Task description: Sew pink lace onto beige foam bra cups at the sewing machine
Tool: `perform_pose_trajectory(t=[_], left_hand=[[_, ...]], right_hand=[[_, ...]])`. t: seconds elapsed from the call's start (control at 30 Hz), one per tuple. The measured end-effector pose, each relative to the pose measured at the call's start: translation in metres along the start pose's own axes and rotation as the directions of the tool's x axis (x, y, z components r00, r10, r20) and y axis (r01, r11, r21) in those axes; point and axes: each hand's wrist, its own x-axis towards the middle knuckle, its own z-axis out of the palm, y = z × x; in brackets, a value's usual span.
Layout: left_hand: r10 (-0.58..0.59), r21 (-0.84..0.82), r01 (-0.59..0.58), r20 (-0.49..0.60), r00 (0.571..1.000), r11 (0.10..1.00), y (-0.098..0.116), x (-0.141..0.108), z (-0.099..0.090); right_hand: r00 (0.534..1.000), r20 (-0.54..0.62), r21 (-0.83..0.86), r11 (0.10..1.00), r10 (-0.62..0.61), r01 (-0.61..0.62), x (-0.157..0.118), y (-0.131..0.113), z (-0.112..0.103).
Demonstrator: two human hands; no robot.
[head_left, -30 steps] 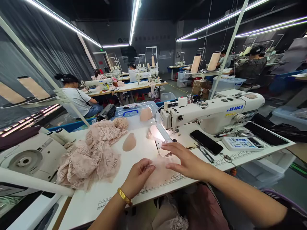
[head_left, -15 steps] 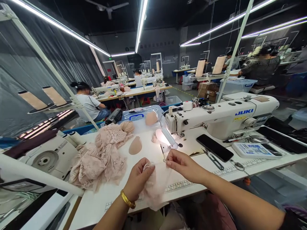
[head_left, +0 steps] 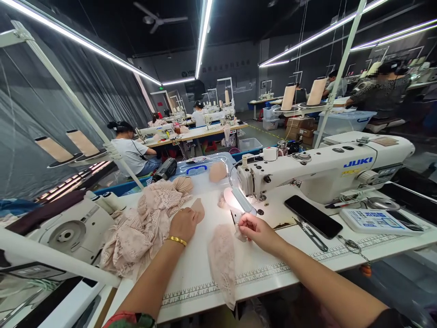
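Ceiling tubes (head_left: pixel 204 34) and a small lamp (head_left: pixel 243 200) light the white table (head_left: pixel 193 262); more workstations are visible behind. One lace panel (head_left: pixel 221 257) is laid across the printed ruler (head_left: pixel 189 295) between both hands, lower tip draped over the front edge. By the right hand (head_left: pixel 258 231), a bit of sheer fabric (head_left: pixel 241 236) is pinched, thumb against curled fingers, just beside the panel; whether the two are joined cannot be told. Beige pad (head_left: pixel 199 211) is partly covered by the left hand (head_left: pixel 182 224), held back up; whether it is gripped cannot be told. Lace pile (head_left: pixel 136 234) is heaped left of that hand. Phone (head_left: pixel 313 216) and snips (head_left: pixel 312 236) are parked near the sewing machine (head_left: pixel 321 171).
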Motion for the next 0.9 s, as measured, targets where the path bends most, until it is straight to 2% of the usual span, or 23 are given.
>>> perform_pose_trajectory(t=[0.17,0.23,0.3,0.4,0.43,0.5,0.63,0.73,0.77,0.8,0.87,0.9], left_hand=[[-0.054,-0.077,0.043,-0.147,0.988,0.996,0.007,-0.006,-0.018],[-0.081,-0.145,0.057,-0.159,0.984,0.988,0.016,-0.014,-0.029],[-0.101,-0.29,0.074,-0.081,0.992,0.954,0.03,-0.027,-0.037],[-0.14,-0.55,0.191,0.133,0.981,0.813,0.054,-0.048,-0.04],[-0.146,-0.587,0.229,0.187,0.972,0.776,0.061,-0.054,-0.039],[-0.14,-0.587,0.248,0.224,0.964,0.77,0.071,-0.062,-0.033],[-0.063,-0.495,0.17,0.226,0.972,0.852,0.081,-0.064,-0.026],[0.123,-0.435,-0.014,0.223,0.967,0.9,0.086,-0.053,-0.032],[0.22,-0.437,-0.096,0.243,0.945,0.895,0.088,-0.049,-0.035],[0.323,-0.453,-0.171,0.281,0.904,0.875,0.09,-0.044,-0.038],[0.492,-0.514,-0.263,0.381,0.783,0.817,0.093,-0.034,-0.041],[0.54,-0.538,-0.279,0.419,0.73,0.795,0.093,-0.03,-0.041]], right_hand=[[0.999,-0.036,0.131,0.991,0.024,-0.019,0.002,-0.004,0.0],[0.997,-0.054,0.177,0.984,0.048,-0.037,0.003,-0.005,-0.001],[0.996,-0.063,0.2,0.978,0.065,-0.051,0.003,-0.007,-0.002],[0.996,-0.057,0.24,0.969,0.068,-0.053,0.003,-0.01,-0.003],[0.997,-0.052,0.249,0.967,0.064,-0.049,0.003,-0.01,-0.003],[0.998,-0.043,0.247,0.968,0.053,-0.041,0.002,-0.011,-0.002],[0.999,-0.053,0.164,0.986,0.001,0.008,-0.003,-0.015,0.005],[0.998,-0.014,0.055,0.997,-0.055,0.056,-0.012,-0.027,0.013],[0.997,0.026,0.005,0.997,-0.073,0.073,-0.017,-0.033,0.015],[0.993,0.074,-0.051,0.994,-0.092,0.096,-0.022,-0.04,0.016],[0.978,0.16,-0.184,0.97,-0.132,0.161,-0.031,-0.055,0.015],[0.971,0.183,-0.256,0.946,-0.154,0.198,-0.034,-0.061,0.013]])
